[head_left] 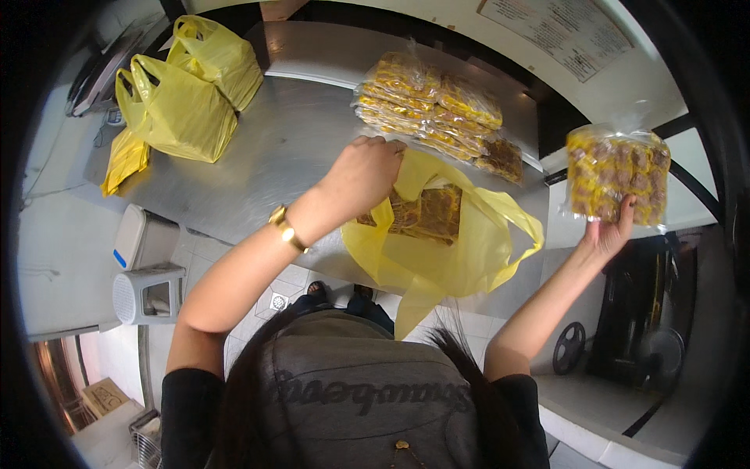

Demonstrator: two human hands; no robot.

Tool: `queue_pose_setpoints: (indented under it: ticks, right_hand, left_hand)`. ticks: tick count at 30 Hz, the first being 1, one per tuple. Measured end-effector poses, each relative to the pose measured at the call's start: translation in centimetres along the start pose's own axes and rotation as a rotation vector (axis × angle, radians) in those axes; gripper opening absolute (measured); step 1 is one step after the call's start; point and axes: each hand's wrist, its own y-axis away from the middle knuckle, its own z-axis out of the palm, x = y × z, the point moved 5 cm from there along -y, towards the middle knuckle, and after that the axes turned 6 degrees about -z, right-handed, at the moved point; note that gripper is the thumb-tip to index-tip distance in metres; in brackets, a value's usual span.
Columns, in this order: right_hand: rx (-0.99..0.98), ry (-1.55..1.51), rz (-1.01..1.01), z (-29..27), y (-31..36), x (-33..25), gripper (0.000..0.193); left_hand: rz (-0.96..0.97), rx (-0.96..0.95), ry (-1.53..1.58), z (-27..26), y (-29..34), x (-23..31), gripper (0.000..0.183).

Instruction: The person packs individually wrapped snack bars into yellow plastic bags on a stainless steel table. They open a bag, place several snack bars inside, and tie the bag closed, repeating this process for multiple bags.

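My left hand (366,173) is closed on the rim of a yellow plastic bag (437,266), which stands spread open at the table's near edge. Inside it, partly covered by the film, lie flat packs of brown and yellow food pieces (439,213). Off to the right, my right hand (612,231) holds up a clear plastic pack of brown and yellow food pieces (619,176) from below, well apart from the bag. Behind the open bag is a stack of similar clear packs (433,102); what exactly the food is, I cannot tell.
Two filled yellow bags (183,117) stand at the back left of the metal table (301,117), beside a folded yellow bundle (125,160). Below on the left are a lidded bin (144,238) and a plastic stool (148,293). A black machine with a handwheel (569,348) is at right.
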Motion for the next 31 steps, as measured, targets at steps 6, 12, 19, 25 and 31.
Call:
queue_pose_setpoints:
  ticks: [6,12,19,25,31]
  right_hand:
    - [-0.738,0.825,0.382,15.5,11.8,0.3,0.047]
    - [-0.732,1.581,0.349,12.2,13.5,10.3,0.051]
    - [-0.228,0.588,0.901,6.8,10.7,16.8,0.039]
    - [-0.741,1.521,0.318,4.5,12.6,19.1,0.05]
    - [-1.429,1.924,0.716,5.0,14.3,10.7,0.079]
  left_hand:
    - [0.086,0.078,0.194,-0.3,-1.6,-1.5,0.019]
    - [0.095,-0.052,0.197,-2.1,-1.1,-0.6,0.03]
    - [0.202,0.066,0.265,-1.2,-1.6,0.9,0.026]
    - [0.14,-0.009,0.199,0.4,-2.6,1.0,0.033]
    - [0.192,0.229,-0.07,-1.1,-1.6,-0.5,0.053]
